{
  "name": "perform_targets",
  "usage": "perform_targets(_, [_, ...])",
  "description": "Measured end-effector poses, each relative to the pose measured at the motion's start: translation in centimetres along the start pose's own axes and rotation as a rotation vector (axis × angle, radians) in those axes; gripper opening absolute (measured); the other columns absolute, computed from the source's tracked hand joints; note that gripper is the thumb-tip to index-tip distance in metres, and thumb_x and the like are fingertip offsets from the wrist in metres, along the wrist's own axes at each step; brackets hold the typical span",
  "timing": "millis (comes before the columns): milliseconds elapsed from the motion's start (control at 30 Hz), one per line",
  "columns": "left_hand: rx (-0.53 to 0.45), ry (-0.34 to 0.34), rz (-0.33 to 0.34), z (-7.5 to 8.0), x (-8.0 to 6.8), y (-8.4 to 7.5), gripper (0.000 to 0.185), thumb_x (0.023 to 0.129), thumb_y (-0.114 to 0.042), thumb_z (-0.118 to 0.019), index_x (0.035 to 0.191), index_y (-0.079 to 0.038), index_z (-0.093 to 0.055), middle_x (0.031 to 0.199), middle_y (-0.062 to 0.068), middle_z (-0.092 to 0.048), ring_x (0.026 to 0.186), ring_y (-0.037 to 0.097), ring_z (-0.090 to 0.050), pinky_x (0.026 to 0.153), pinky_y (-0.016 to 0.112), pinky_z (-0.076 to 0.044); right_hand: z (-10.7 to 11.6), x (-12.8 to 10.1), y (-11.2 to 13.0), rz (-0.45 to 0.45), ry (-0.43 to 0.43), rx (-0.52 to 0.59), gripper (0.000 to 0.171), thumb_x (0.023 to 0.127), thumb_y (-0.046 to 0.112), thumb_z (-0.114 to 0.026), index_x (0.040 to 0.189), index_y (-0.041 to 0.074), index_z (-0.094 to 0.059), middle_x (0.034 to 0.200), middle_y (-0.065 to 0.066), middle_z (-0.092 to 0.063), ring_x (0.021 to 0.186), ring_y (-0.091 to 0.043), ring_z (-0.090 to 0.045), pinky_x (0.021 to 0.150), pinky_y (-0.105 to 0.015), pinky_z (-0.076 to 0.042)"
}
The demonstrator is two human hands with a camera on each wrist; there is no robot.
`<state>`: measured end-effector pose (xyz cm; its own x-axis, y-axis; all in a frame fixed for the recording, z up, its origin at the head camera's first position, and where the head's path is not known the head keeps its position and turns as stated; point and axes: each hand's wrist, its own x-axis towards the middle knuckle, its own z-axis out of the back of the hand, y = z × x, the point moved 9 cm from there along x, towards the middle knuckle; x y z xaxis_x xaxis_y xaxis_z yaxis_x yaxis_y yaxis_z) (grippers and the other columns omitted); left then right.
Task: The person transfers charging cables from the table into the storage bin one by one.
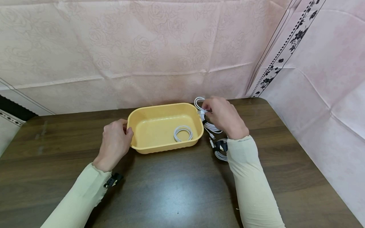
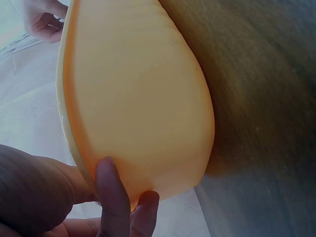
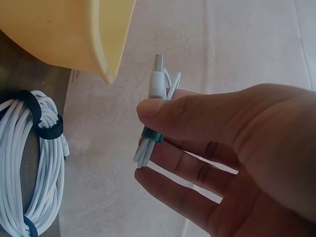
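A yellow plastic basin (image 1: 151, 129) stands on the table, with one coiled white cable (image 1: 177, 134) lying inside near its right end. My left hand (image 1: 114, 142) grips the basin's left end, thumb and fingers on either side of the rim, as the left wrist view also shows. Beyond the basin's right end, my right hand (image 1: 225, 117) pinches a small bundled white USB cable (image 3: 157, 86) between thumb and fingers. Its metal plug points up, and a dark green tie (image 3: 152, 134) wraps the bundle. In the head view the held cable is just right of the basin's rim.
Beside the basin on the right lie more coiled white cables (image 3: 47, 163) with black straps, one of them (image 1: 220, 155) partly hidden by my right sleeve. The brown wooden table (image 1: 171, 190) meets pink floral cloth (image 1: 154, 47) behind it and at the right.
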<state>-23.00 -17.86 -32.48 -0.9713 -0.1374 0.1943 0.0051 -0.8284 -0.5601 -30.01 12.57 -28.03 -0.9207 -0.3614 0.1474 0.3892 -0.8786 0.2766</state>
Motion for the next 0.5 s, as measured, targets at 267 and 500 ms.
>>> perform_targets(267, [-0.001, 0.002, 0.005, 0.02, 0.03, 0.01, 0.031, 0.097, -0.009, -0.055, 0.117, 0.011, -0.067, 0.097, 0.025, -0.069, 0.08, 0.031, -0.065, 0.063, 0.039, -0.057, -0.12, 0.18, 0.4, 0.012, -0.006, 0.004, 0.014, 0.094, 0.007, -0.063, 0.099, 0.014, -0.074, 0.103, -0.002, -0.068, 0.095, -0.023, -0.063, 0.08, -0.048, -0.053])
perform_targets(500, [-0.001, 0.015, 0.018, -0.09, 0.02, 0.06, 0.031, 0.098, -0.01, -0.055, 0.117, 0.011, -0.066, 0.097, 0.024, -0.069, 0.079, 0.03, -0.065, 0.061, 0.036, -0.057, -0.25, 0.28, 0.74, 0.033, -0.014, -0.005, 0.019, 0.091, 0.002, -0.061, 0.097, 0.014, -0.074, 0.102, -0.001, -0.067, 0.093, -0.024, -0.062, 0.078, -0.047, -0.052])
